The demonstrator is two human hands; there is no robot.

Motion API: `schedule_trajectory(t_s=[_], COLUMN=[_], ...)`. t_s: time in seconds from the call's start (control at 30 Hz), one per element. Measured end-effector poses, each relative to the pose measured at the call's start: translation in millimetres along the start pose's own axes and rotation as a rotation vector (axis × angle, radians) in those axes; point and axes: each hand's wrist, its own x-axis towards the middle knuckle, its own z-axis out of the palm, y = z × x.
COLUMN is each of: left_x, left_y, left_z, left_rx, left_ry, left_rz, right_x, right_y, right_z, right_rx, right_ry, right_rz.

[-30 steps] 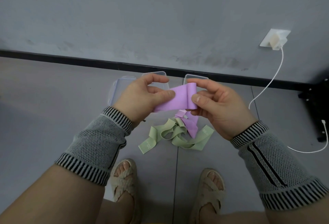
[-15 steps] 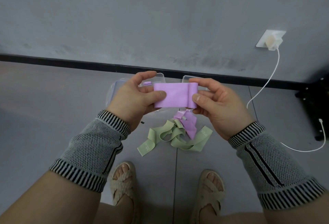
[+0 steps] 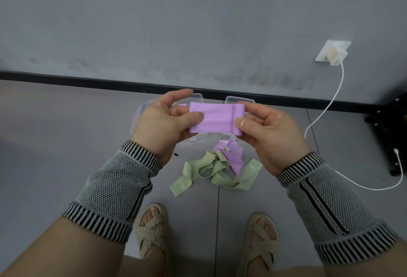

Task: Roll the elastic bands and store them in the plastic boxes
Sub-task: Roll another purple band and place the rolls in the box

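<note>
Head view looks down on two hands holding a purple elastic band (image 3: 214,118) flat between them, above the grey floor (image 3: 66,144). The left hand (image 3: 163,125) pinches the band's left end, thumb on top and fingers curled behind it. The right hand (image 3: 267,132) pinches the right end, where the band is turned over into a short rolled edge; its thumb presses on the front and its fingers wrap behind. The band is stretched level, well above the floor.

Behind and below the hands, clear plastic boxes (image 3: 240,100) sit on the floor near the black skirting (image 3: 88,79) at the foot of the grey wall (image 3: 176,23); they are mostly hidden by the hands, so how many there are cannot be told. Something purple shows inside the left one, just beside the left fingers.

Nearer the person, a loose heap lies on the floor: green elastic bands (image 3: 211,172) tangled together, with a second purple band (image 3: 234,155) lying on them at the right side.

Both forearms wear grey knit sleeves (image 3: 114,191) with black-and-white striped cuffs. Two feet in woven beige sandals (image 3: 152,230) stand at the bottom edge. On the wall at the right, a white socket (image 3: 322,51) holds a charger, and its white cable (image 3: 326,107) runs down across the floor toward a black stand (image 3: 394,133) at the right edge.
</note>
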Motion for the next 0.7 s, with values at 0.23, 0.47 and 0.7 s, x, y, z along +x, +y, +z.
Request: schedule_trajectory(t_s=[0.23,0.47,0.7], left_x=[-3,-5,-3], left_y=[-3,-7,-10], left_z=[8,18,28], left_rx=[0.041,-0.006,-0.001], left_ry=[-0.045,-0.074,-0.084], left_rz=[0.06,0.031,-0.028], right_x=[0,-2,-6], right_y=[-5,-5,-4], right_z=[6,13,20], right_rx=[0.11,0.023,-0.205], right_ry=[0.077,0.095,0.145], right_rz=[0.117,0.09,0.004])
